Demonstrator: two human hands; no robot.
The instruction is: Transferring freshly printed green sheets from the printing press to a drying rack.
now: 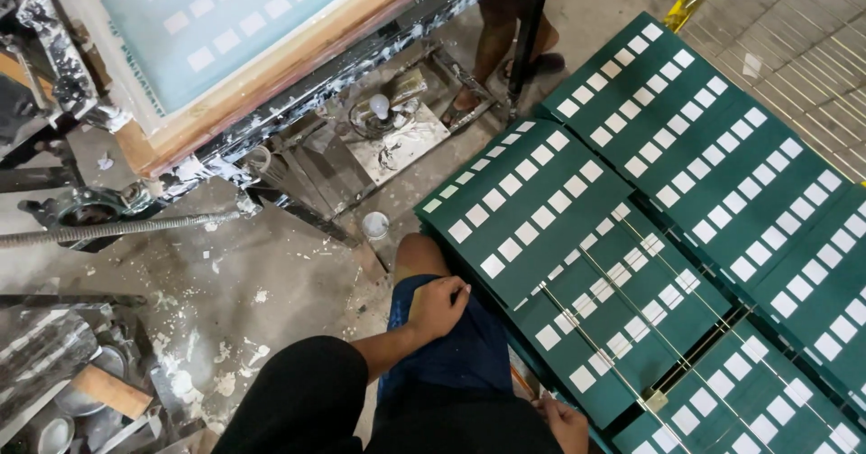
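My left hand rests on my knee over blue shorts, fingers curled with nothing in them. My right hand is at the bottom edge, partly cut off, touching the near edge of a dark green sheet printed with rows of white rectangles. Its grip is not clear. This sheet lies under thin wire rack rods. Another green sheet lies tilted on top just beyond my knee. More such sheets spread to the right.
A wooden-framed printing screen sits on a paint-spattered metal stand at the upper left. Another person's legs stand behind it. A white cup, a threaded rod, metal bowls and a wooden block lie about the spattered floor.
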